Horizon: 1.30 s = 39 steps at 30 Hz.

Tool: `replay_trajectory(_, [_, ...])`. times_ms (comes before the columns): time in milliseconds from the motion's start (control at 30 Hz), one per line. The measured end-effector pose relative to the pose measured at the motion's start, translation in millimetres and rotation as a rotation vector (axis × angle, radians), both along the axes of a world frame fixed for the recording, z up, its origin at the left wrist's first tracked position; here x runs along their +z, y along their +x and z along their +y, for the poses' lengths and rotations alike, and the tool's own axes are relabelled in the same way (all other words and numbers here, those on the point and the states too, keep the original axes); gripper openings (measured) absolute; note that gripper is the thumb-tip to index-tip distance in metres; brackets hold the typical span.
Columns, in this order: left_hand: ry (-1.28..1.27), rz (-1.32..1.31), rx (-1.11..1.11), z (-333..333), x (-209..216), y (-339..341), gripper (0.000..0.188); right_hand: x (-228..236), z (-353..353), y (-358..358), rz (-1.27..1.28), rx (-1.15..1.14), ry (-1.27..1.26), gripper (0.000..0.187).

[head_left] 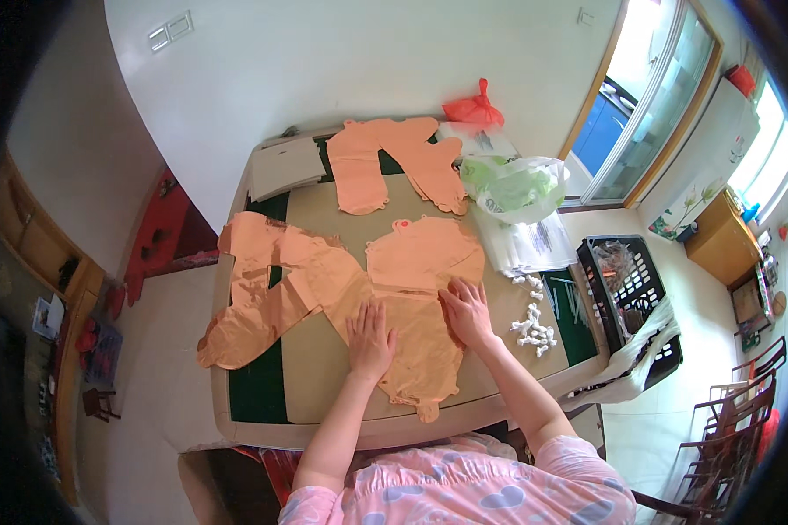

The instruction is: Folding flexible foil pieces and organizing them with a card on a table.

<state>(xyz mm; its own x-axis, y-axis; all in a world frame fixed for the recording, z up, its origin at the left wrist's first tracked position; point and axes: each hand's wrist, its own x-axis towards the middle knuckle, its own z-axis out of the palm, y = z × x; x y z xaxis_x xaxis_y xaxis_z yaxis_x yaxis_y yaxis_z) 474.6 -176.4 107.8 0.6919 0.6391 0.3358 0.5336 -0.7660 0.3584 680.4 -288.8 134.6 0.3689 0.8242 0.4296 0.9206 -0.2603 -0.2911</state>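
A flat, uninflated rose-gold foil balloon (420, 350) lies before me, its folded upper part reaching toward the middle of the table. My left hand (372, 339) rests palm down on its left side, fingers extended. On its right edge is my right hand (468, 312), with fingers spread and slightly bent against the foil. Another shiny foil balloon (258, 319) stretches out to the left and meets the one under my hands. Farther back lie more flat foil balloon shapes (363, 166), matte orange-pink.
Beige cardboard sheets (284, 166) sit at the back left. On the right are a green-white plastic bag (517, 188), clear packets (534, 245), white twisted bundles (534, 332) and pale sticks (573, 302). A red bag (473, 105) stands behind; a black crate (626, 289) adjoins the table's right edge.
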Motion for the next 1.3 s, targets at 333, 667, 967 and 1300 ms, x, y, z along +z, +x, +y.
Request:
replay_trajectory(333, [-0.036, -0.031, 0.000, -3, 3, -1, 0.071, -2, 15, -3, -0.007, 0.007, -0.031, 0.029])
replay_trajectory(667, [-0.064, -0.110, -0.016, -2, 11, 0, 0.064, 3, -10, 20, 0.066, -0.278, 0.055, 0.028])
replay_trajectory(967, [-0.012, 0.084, -0.302, -9, 10, 32, 0.052, 0, -6, 38, 0.190, -0.350, -0.048, 0.020])
replay_trajectory(1300, [-0.052, 0.159, -0.307, -15, 18, 31, 0.053, 1, 0, 49, 1.556, -0.065, 0.382, 0.012])
